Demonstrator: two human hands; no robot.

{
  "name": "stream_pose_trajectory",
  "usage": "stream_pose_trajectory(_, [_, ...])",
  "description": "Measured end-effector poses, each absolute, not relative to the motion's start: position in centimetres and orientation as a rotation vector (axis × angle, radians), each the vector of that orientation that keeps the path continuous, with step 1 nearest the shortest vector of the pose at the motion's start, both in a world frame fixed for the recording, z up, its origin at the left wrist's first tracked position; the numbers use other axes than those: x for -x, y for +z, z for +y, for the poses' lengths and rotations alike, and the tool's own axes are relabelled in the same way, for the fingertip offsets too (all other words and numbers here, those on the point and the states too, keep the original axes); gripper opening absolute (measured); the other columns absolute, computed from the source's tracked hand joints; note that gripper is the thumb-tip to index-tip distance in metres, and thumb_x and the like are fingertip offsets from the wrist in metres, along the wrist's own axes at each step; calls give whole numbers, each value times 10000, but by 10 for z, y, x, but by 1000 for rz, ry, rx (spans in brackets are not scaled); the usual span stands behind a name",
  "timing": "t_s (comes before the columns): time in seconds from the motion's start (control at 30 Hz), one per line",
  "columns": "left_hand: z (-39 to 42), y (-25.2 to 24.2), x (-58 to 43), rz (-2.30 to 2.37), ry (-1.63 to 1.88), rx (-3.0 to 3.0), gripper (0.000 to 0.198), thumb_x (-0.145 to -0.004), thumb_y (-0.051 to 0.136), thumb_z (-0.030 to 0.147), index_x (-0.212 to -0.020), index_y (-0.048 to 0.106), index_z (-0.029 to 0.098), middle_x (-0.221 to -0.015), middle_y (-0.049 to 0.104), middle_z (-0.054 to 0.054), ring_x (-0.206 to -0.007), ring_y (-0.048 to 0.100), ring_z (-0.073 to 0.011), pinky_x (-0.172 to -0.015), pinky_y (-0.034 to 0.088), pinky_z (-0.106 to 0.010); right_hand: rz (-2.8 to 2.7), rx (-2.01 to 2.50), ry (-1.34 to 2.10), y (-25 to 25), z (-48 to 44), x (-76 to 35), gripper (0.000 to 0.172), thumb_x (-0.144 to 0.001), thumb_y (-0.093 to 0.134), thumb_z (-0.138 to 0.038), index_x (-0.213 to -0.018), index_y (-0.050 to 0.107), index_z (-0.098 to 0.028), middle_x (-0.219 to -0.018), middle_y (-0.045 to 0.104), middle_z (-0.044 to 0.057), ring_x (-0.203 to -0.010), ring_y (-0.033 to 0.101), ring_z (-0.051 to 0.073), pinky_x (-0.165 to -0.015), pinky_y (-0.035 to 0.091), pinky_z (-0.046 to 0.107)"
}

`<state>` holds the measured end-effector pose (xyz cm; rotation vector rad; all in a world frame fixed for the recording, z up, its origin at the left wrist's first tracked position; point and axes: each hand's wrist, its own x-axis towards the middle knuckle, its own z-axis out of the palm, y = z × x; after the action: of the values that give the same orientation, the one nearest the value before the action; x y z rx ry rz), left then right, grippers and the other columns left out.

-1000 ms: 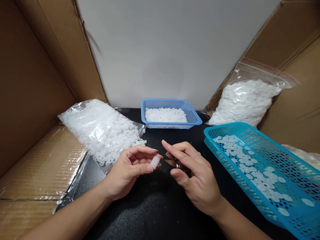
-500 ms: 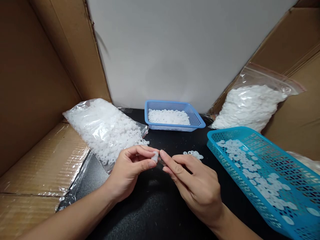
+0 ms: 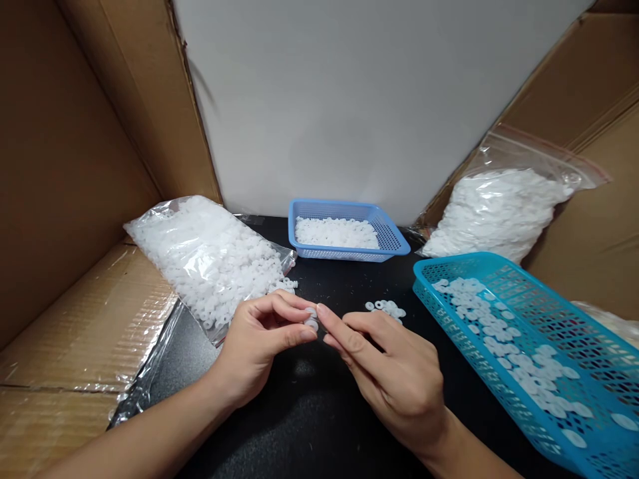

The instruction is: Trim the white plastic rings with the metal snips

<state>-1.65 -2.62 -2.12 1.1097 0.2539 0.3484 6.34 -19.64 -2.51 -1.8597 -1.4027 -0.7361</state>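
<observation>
Black surface (image 3: 309, 426) walled by cardboard (image 3: 74, 166) at left and right and a white panel (image 3: 349, 100) behind; the bare stretch lies before and beneath the hands, narrowed on both flanks. Landmark: blue basket (image 3: 394, 233), at the back centre of the surface, holding a shallow layer of small white parts. Left and nearer of it, a clear bag (image 3: 210, 259) packed with white parts lies on its side, a few spilling at its mouth. Right of it, a second bag (image 3: 499, 206) of white parts leans on the cardboard. Right and nearer, a teal basket (image 3: 574, 332) slants toward the viewer, white rings scattered over its floor; its near rim runs just beside the right wrist. Nearer than the blue basket, a small cluster of loose rings (image 3: 385, 308) lies on the surface beyond the right hand. Left hand (image 3: 259, 346) pinches a small white part (image 3: 312, 320) between thumb and fingers; right hand (image 3: 394, 379) has its fingertips pressed together at that same part, nearer than the blue basket and above the surface.
</observation>
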Motion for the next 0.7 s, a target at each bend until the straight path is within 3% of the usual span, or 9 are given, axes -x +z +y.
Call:
stream_pose_trajectory(0.27, [-28, -21, 18, 250, 339, -1114, 168, -600, 951, 146, -621, 794, 201, -814, 768, -22, -781, 690, -139, -767, 533, -253, -1414, 1861, -758, -25, -195, -63, 300, -995, 605, -88, -1262, 735, -132, -775, 709, 48, -652, 599, 147, -592, 461, 272])
stream_pose_trajectory(0.7, [-28, -20, 17, 254, 327, -1122, 165, -604, 954, 175, -623, 791, 192, -818, 768, -43, -774, 693, -164, -768, 545, -292, -1399, 1872, -742, -25, -198, -62, 465, -988, 610, -91, -1434, 637, -220, -776, 709, 34, -643, 618, 147, -594, 471, 269])
